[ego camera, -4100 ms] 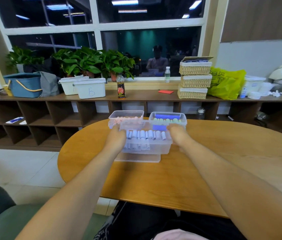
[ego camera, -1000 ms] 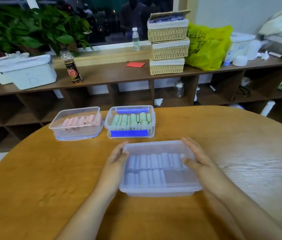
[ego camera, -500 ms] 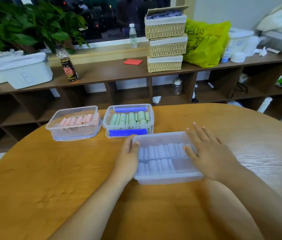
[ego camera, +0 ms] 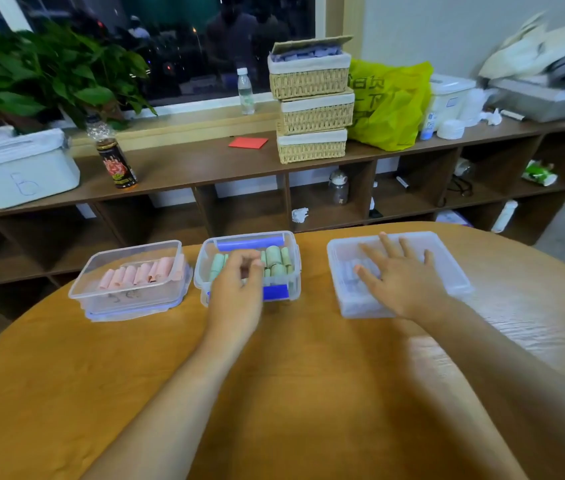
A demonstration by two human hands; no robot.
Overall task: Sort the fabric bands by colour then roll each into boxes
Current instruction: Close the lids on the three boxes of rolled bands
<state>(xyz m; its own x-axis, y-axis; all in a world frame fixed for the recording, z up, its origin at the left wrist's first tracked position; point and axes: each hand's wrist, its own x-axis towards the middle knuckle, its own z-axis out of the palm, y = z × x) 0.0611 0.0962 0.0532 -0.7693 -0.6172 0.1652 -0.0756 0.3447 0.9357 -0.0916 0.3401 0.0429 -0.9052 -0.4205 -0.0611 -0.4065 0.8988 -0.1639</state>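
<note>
Three clear plastic boxes stand in a row on the wooden table [ego camera: 308,375]. The left box [ego camera: 128,299] is uncovered and holds pink rolled bands [ego camera: 142,273]. The middle box [ego camera: 293,244], with blue clasps, holds green rolls [ego camera: 275,261]. The right box [ego camera: 447,265] has its lid on, and pale blue-white rolls [ego camera: 348,271] show through it. My right hand [ego camera: 402,278] rests flat on that lid with fingers spread. My left hand [ego camera: 236,296], blurred, hovers over the front of the middle box with fingers loosely curled and nothing visible in them.
Behind the table runs a low brown shelf unit carrying three stacked wicker baskets [ego camera: 312,98], a yellow-green bag [ego camera: 388,102], a dark bottle [ego camera: 114,161], a white lidded bin [ego camera: 17,168] and potted plants [ego camera: 42,71]. Bare tabletop lies between me and the boxes.
The lidded box has slid right and away into line with the other two. My left hand let go of it and moved over the green box. My right hand shifted onto the lid.
</note>
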